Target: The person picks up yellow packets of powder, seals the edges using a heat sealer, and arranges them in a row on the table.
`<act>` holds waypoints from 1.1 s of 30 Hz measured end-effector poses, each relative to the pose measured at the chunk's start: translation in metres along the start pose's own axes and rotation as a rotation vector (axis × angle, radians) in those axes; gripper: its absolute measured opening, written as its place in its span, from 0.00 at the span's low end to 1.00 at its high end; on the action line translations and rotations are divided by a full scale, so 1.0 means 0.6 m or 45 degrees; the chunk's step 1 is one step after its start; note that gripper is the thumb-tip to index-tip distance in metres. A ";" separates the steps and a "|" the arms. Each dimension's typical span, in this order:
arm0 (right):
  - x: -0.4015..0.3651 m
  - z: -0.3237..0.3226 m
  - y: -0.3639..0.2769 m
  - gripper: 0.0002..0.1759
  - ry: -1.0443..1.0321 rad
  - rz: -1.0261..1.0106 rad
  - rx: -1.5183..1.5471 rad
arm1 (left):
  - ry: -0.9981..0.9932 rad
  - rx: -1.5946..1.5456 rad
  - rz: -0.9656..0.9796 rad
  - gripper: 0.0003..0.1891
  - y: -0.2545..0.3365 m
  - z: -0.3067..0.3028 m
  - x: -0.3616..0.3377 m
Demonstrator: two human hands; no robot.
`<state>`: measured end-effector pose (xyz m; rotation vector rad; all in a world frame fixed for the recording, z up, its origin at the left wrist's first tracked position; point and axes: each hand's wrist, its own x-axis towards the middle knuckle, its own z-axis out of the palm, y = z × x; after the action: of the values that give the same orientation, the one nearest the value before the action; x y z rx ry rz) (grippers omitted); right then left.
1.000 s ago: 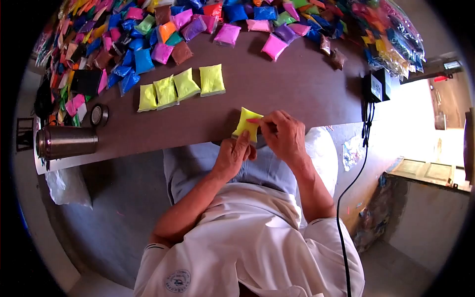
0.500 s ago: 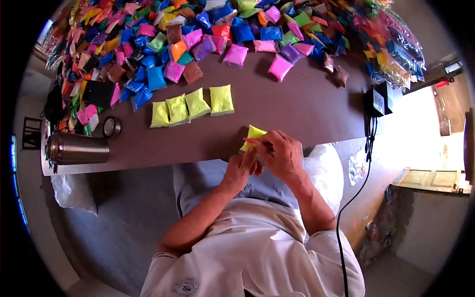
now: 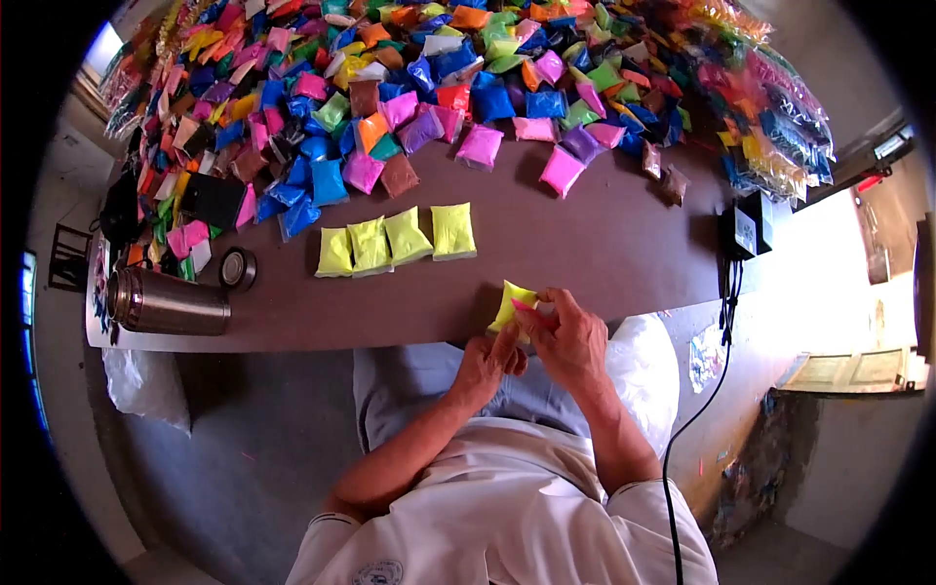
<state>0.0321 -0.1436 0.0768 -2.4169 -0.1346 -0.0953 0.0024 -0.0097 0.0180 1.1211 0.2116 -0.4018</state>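
Note:
At the table's near edge a small yellow packet (image 3: pixel 511 302) lies under both of my hands. My left hand (image 3: pixel 484 366) is closed at its lower edge, with the fingertips pinching the packet there. My right hand (image 3: pixel 569 336) is closed too, holding a small flat pink piece (image 3: pixel 524 306) against the packet's face. What the pink piece is, I cannot make out. Farther left, several like yellow packets (image 3: pixel 371 245) lie side by side in a row, one (image 3: pixel 453 232) slightly apart from the others.
A heap of colourful packets (image 3: pixel 390 107) covers the far side of the brown table (image 3: pixel 604 244). At the left lie a steel flask (image 3: pixel 175 302) and its round lid (image 3: pixel 237 268). A black box (image 3: pixel 743 230) with cables stands at the right edge; a white bag (image 3: pixel 643 375) is below.
The view has tilted, so the table and everything on it appear lower and slightly right. Both hands stay at the yellow packet, the pink piece now lower against its face.

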 end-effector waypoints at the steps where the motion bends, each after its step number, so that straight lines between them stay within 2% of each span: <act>1: 0.006 0.002 0.002 0.18 0.000 0.013 0.036 | -0.001 0.002 0.002 0.30 -0.002 -0.002 0.001; 7: 0.060 0.007 0.010 0.15 0.158 -0.053 -0.102 | -0.072 0.072 0.052 0.27 -0.020 -0.019 -0.003; 10: 0.100 0.020 0.022 0.14 0.226 -0.091 -0.074 | -0.042 0.041 -0.023 0.27 -0.038 -0.041 -0.003; 12: 0.124 0.022 0.015 0.14 0.210 -0.103 -0.044 | 0.055 0.171 -0.128 0.27 -0.045 -0.060 0.000; 17: 0.167 0.045 0.006 0.15 0.182 -0.197 -0.003 | 0.203 0.220 -0.212 0.27 -0.105 -0.132 0.019; 19: 0.176 0.050 0.005 0.15 0.167 -0.281 0.063 | 0.212 -0.024 -0.135 0.27 -0.112 -0.146 0.023; 23: 0.183 0.042 0.000 0.13 0.142 -0.297 0.068 | 0.138 -0.020 -0.094 0.23 -0.109 -0.148 0.025; 27: 0.171 0.037 -0.005 0.11 0.151 -0.277 0.104 | 0.040 -0.024 -0.052 0.21 -0.149 -0.173 0.038; 29: 0.171 0.040 0.001 0.10 0.152 -0.285 0.088 | 0.139 -0.075 -0.126 0.21 -0.150 -0.171 0.043; 33: 0.177 0.032 0.001 0.07 0.185 -0.190 0.227 | 0.161 -0.060 -0.103 0.22 -0.134 -0.163 0.040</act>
<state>0.1384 -0.1238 0.0729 -2.2112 -0.2466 -0.3130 -0.0059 0.0439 -0.0990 1.0948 0.3766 -0.3958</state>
